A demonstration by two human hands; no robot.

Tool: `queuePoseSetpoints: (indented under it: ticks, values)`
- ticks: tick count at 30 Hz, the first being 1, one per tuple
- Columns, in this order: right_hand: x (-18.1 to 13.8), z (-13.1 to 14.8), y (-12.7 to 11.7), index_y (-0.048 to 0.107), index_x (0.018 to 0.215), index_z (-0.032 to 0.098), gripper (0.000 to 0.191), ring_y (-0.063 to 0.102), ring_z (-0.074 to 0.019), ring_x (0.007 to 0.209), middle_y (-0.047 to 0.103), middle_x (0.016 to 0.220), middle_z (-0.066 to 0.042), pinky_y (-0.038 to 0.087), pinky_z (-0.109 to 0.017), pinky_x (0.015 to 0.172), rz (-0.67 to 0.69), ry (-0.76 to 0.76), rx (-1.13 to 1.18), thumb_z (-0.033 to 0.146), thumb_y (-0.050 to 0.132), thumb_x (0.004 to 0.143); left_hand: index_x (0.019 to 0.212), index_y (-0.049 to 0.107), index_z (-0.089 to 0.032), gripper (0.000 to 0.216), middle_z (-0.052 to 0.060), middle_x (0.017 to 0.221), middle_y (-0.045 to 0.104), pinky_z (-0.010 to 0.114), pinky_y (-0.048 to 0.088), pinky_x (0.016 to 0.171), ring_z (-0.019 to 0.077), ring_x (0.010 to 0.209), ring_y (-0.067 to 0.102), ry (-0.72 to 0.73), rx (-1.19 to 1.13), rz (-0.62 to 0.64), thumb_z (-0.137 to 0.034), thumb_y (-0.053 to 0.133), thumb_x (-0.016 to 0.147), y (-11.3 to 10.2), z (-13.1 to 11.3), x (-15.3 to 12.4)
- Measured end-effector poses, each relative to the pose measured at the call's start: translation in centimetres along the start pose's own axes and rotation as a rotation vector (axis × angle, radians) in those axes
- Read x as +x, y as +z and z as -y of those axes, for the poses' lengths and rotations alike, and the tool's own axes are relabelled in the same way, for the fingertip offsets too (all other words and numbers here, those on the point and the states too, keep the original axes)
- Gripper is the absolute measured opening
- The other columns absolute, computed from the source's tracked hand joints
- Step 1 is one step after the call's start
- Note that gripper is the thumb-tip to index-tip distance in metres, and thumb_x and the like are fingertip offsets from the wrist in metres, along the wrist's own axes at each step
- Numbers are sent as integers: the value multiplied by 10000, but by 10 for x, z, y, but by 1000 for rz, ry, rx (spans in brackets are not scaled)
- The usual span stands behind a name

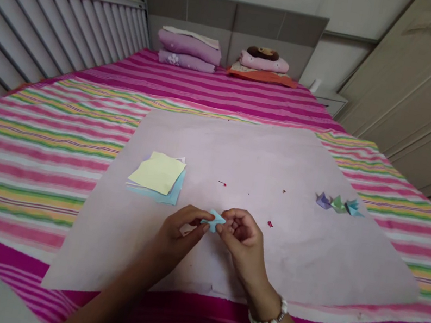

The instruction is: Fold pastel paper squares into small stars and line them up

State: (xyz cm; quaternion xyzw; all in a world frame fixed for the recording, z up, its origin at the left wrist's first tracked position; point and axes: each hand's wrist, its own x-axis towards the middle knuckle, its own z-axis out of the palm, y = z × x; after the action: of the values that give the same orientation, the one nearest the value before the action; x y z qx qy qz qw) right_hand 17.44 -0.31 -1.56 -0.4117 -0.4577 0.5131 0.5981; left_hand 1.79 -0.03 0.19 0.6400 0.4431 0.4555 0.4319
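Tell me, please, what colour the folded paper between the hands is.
The folded paper is light blue; it shows best in the head view.

The light is rather dim and soft, so the pale sheet [257,157] looks greyish. A weak shadow lies beside the right hand [242,243]. The folded blue paper [214,221] is slightly blurred. Toward the edges, the left railing [58,14] and right panelled doors [427,103] appear stretched.

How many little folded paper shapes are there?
4. In a row at the right: purple one, green one, blue one. The fourth, also blue, is between the left hand and right hand, partly covered.
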Motion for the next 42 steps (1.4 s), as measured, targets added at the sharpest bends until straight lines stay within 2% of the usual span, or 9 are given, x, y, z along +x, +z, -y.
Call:
queuePoseSetpoints:
  ticks: [6,10,16,19,23,29,34,38,42]
  values:
    - [2,6,-3,662,770,216,84,469,-111,624,582,745,14,391,-252,588,77,-25,-85,206,728,719,878,734,-223,149,24,892,737,238,524,619,164,813,644,-89,-12,-81,-236,706,732,2,-2,0]
    - [3,10,-3,655,709,210,109,478,-110,616,589,692,21,392,-246,581,74,31,-83,217,761,685,869,745,-227,151,18,878,744,228,534,609,165,816,663,-99,-15,-76,-222,714,722,1,-3,-1]
    - [2,12,-5,687,731,213,97,535,-122,635,635,706,10,435,-260,603,68,55,-101,226,769,682,918,738,-222,180,30,891,743,262,546,658,176,823,667,-104,48,-57,-276,702,750,0,-1,-2]
    - [2,10,-7,721,823,228,127,551,-128,645,658,739,1,462,-276,624,70,5,-171,208,754,702,959,718,-223,182,40,950,728,296,538,736,190,894,652,-68,153,7,-296,651,806,-2,1,-2]
    - [3,9,-10,731,924,248,162,567,-145,683,650,771,-12,491,-307,666,141,-152,-341,194,698,775,979,688,-232,159,29,939,695,340,492,847,182,910,622,-5,296,91,-269,591,859,-6,4,-2]
    - [3,14,-12,708,979,255,173,572,-163,748,598,827,-35,482,-310,669,307,-268,-562,192,574,891,887,628,-201,121,32,888,611,315,465,779,182,880,573,52,407,114,-275,532,898,-7,6,-2]
    - [4,16,-13,670,910,214,160,542,-179,765,563,819,-46,454,-320,679,364,-305,-678,196,512,922,863,602,-199,148,29,855,632,356,431,807,199,860,565,88,519,164,-287,495,916,-6,6,-3]
    - [4,11,-12,625,819,194,136,515,-170,736,544,776,-32,421,-306,661,336,-273,-687,198,523,909,792,610,-188,177,29,788,643,363,422,783,206,817,566,73,542,137,-295,518,899,-4,10,-3]
    - [5,5,-12,615,739,194,137,476,-143,652,508,693,7,386,-279,609,261,-152,-554,244,587,863,769,645,-187,162,11,733,649,302,439,685,172,725,581,-38,368,78,-314,586,852,-2,12,-1]
